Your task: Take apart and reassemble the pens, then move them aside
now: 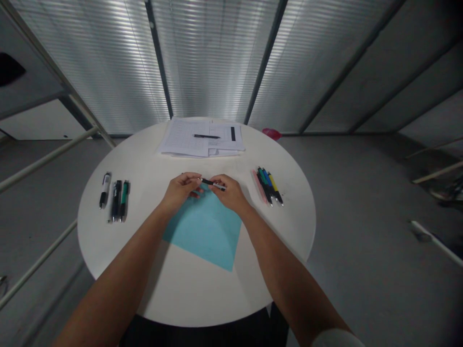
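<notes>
Between my two hands is a black and white pen (207, 181), held nearly level above the far part of a light blue sheet (208, 226). My left hand (183, 189) is closed at the pen's tip end, thumb and fingers pinching there. Around the other end, the fingers of my right hand (227, 190) are closed on the barrel. The blue sheet lies turned at an angle on the white round table (195, 299), its far corner hidden under my hands.
Several pens (116, 200) lie at the table's left. More coloured pens (269, 185) are grouped at the right. Printed papers (188, 137) with a black pen (206, 136) on top rest at the far edge. Beyond stand window blinds (210, 58); a pale metal frame (50, 154) is at left.
</notes>
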Tool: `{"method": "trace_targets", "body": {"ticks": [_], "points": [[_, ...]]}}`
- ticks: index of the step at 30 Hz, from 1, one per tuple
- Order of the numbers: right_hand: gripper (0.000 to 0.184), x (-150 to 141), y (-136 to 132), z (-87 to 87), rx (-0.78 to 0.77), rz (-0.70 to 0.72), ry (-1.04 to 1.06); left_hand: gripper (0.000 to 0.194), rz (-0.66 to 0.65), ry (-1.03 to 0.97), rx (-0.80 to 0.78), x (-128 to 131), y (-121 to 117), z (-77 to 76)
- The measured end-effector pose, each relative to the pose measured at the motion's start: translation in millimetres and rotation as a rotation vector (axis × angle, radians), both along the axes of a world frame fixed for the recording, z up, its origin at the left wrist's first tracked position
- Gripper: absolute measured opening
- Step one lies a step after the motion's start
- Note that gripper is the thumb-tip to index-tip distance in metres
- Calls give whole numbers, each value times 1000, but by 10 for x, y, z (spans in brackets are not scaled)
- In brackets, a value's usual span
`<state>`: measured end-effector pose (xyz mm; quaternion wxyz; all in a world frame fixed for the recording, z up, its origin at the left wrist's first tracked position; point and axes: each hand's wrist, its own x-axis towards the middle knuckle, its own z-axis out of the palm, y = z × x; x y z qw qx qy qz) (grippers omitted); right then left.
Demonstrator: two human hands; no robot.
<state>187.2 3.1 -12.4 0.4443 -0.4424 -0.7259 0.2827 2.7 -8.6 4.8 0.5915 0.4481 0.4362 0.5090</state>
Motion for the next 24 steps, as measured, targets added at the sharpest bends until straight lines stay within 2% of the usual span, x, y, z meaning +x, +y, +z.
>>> {"method": "trace_targets", "body": {"ticks": [4, 6, 8, 11, 13, 16, 19, 24], "points": [[17, -4, -7, 15, -8, -7, 3, 34, -6, -26, 23, -30, 12, -2], [17, -2, -1, 10, -4, -26, 6, 29, 70, 45, 85, -72, 29, -4], [17, 2, 7, 2, 3, -51, 7, 22, 231, 258, 201, -133, 55, -22], [17, 11, 18, -6, 14, -73, -3, 29, 394, 785, 380, -229, 102, -92], [16, 16, 24, -7, 19, -86, -16, 36, 398, 1018, 429, -273, 125, -151], [15, 21, 29, -3, 22, -122, -28, 47, 396, 1219, 427, -308, 141, -217], [14, 25, 30, 1, 24, -131, -20, 50, 395, 1305, 396, -322, 138, -239], [14, 26, 31, -5, 19, -114, -39, 42, 308, 1415, 357, -311, 106, -215]]}}
